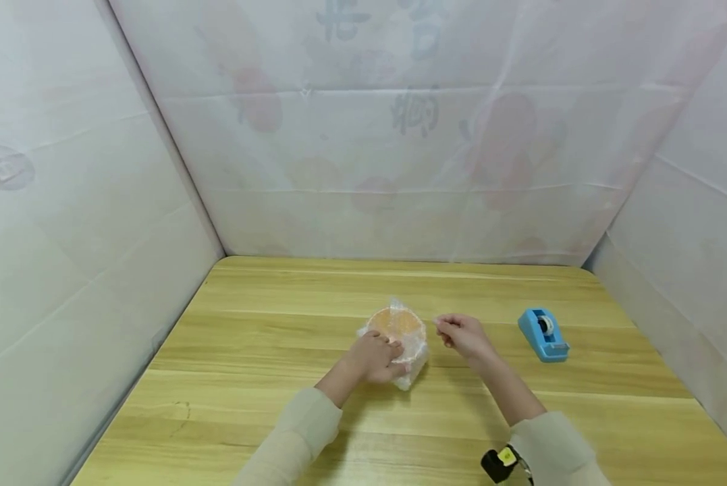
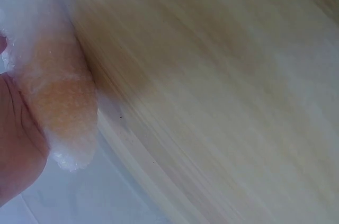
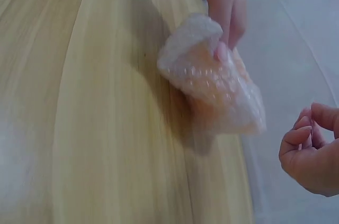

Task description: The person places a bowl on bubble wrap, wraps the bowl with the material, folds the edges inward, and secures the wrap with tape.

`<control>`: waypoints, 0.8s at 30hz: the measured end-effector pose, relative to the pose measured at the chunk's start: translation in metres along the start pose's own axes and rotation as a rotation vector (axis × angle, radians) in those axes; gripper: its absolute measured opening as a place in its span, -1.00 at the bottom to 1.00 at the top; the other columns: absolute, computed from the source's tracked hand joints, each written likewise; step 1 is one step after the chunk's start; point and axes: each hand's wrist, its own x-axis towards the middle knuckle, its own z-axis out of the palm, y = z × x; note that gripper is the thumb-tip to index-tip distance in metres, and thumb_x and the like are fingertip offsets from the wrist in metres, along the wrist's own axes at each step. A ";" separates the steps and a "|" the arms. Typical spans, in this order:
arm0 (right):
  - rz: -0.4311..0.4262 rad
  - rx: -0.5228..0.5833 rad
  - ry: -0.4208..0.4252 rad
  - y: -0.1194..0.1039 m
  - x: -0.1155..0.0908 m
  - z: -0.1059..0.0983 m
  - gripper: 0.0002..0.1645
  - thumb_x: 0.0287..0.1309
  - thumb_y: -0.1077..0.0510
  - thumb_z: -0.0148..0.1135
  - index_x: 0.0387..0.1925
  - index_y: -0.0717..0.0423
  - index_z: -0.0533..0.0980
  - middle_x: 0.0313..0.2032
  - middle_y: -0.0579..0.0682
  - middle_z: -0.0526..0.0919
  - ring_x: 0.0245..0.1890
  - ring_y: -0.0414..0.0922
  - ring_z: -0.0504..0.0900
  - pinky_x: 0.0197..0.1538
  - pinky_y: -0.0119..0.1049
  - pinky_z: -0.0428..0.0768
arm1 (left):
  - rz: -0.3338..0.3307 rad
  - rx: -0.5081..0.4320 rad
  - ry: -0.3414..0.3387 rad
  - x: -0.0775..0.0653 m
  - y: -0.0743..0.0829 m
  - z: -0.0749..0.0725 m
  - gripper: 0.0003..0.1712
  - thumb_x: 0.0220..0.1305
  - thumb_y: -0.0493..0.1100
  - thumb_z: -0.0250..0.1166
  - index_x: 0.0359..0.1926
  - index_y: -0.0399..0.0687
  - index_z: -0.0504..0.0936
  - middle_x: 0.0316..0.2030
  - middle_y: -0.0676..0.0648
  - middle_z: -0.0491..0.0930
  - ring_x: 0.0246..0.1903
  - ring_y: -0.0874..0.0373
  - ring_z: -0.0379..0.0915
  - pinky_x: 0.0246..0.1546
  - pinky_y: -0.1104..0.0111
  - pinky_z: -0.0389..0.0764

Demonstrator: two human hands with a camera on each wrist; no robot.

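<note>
A round orange thing wrapped in clear bubble wrap [image 1: 409, 324] lies on the wooden table; what is inside cannot be made out. My left hand [image 1: 375, 358] rests on its near left side with the fingers spread across the wrap. In the right wrist view the wrap [image 3: 212, 86] bulges in loose folds by the left fingertips. Just right of the bundle, apart from it, my right hand [image 1: 465, 335] is raised with thumb and fingertips together. It pinches a small clear strip [image 1: 436, 321], which looks like tape and is hard to see.
A blue tape dispenser [image 1: 544, 336] with a roll in it stands on the table [image 1: 248, 351] to the right of my right hand. Pale printed cloth walls [image 1: 363, 155] enclose the back and sides. A small black and yellow device [image 1: 499, 464] sits by the right sleeve.
</note>
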 end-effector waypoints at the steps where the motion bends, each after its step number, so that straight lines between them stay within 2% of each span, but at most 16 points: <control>1: -0.005 -0.011 -0.014 -0.002 0.002 0.005 -0.68 0.30 0.15 0.02 -0.10 0.37 0.41 -0.42 -0.10 0.47 -0.45 -0.24 0.37 -0.36 -0.42 0.46 | 0.001 0.000 0.001 0.000 0.000 0.000 -0.30 0.36 0.32 -0.32 0.29 0.08 0.34 0.26 0.09 0.35 0.28 0.13 0.27 0.37 0.27 0.12; 4: -0.036 -0.056 -0.053 -0.007 0.009 0.020 -0.69 0.27 0.18 0.05 -0.16 0.43 0.42 -0.48 -0.10 0.47 -0.48 -0.24 0.37 -0.40 -0.44 0.45 | 0.006 0.006 0.000 0.000 0.000 0.000 -0.31 0.36 0.31 -0.31 0.29 0.09 0.34 0.27 0.09 0.35 0.28 0.13 0.27 0.36 0.26 0.13; 8: -0.080 -0.165 -0.088 -0.012 0.017 0.038 -0.78 0.22 0.22 0.09 -0.30 0.39 0.47 -0.55 -0.09 0.47 -0.53 -0.22 0.38 -0.48 -0.46 0.41 | 0.013 0.013 0.007 0.000 0.000 -0.001 -0.31 0.36 0.32 -0.31 0.30 0.10 0.33 0.27 0.09 0.34 0.28 0.13 0.26 0.36 0.25 0.15; 11: -0.135 -0.299 -0.072 -0.015 0.023 0.051 -0.85 0.18 0.28 0.12 -0.45 0.33 0.49 -0.59 -0.05 0.48 -0.58 -0.23 0.37 -0.54 -0.48 0.37 | 0.015 0.007 0.009 0.000 0.000 -0.001 -0.30 0.36 0.32 -0.33 0.31 0.09 0.31 0.28 0.09 0.33 0.29 0.13 0.24 0.36 0.24 0.14; 14: -0.198 -0.442 -0.065 -0.016 0.028 0.061 -0.84 0.13 0.36 0.13 -0.55 0.32 0.47 -0.61 0.01 0.49 -0.61 -0.24 0.35 -0.55 -0.50 0.34 | 0.015 0.004 0.009 0.000 -0.001 0.000 -0.30 0.37 0.32 -0.34 0.31 0.08 0.30 0.27 0.10 0.34 0.30 0.14 0.23 0.36 0.23 0.13; 16: -0.242 -0.530 -0.073 -0.016 0.030 0.066 -0.82 0.09 0.42 0.12 -0.60 0.35 0.46 -0.62 0.05 0.50 -0.62 -0.24 0.34 -0.54 -0.50 0.35 | 0.016 0.003 0.010 0.000 -0.001 0.000 -0.30 0.37 0.32 -0.34 0.31 0.09 0.31 0.23 0.10 0.40 0.30 0.15 0.22 0.36 0.23 0.13; 20: -0.262 -0.652 -0.089 -0.017 0.031 0.073 -0.78 0.06 0.46 0.13 -0.66 0.35 0.43 -0.70 -0.01 0.41 -0.65 -0.22 0.31 -0.54 -0.49 0.31 | 0.020 -0.010 0.022 0.000 0.000 0.001 -0.34 0.37 0.30 -0.29 0.28 0.11 0.36 0.11 0.11 0.53 0.27 0.17 0.26 0.34 0.23 0.15; 24: -0.260 -0.783 -0.073 -0.016 0.034 0.076 -0.70 0.04 0.46 0.12 -0.72 0.24 0.37 -0.73 -0.09 0.30 -0.68 -0.22 0.25 -0.58 -0.48 0.24 | 0.027 0.003 0.050 0.002 0.002 0.003 -0.38 0.36 0.29 -0.24 0.04 0.09 0.57 -0.12 0.12 0.66 0.12 0.22 0.42 0.28 0.25 0.21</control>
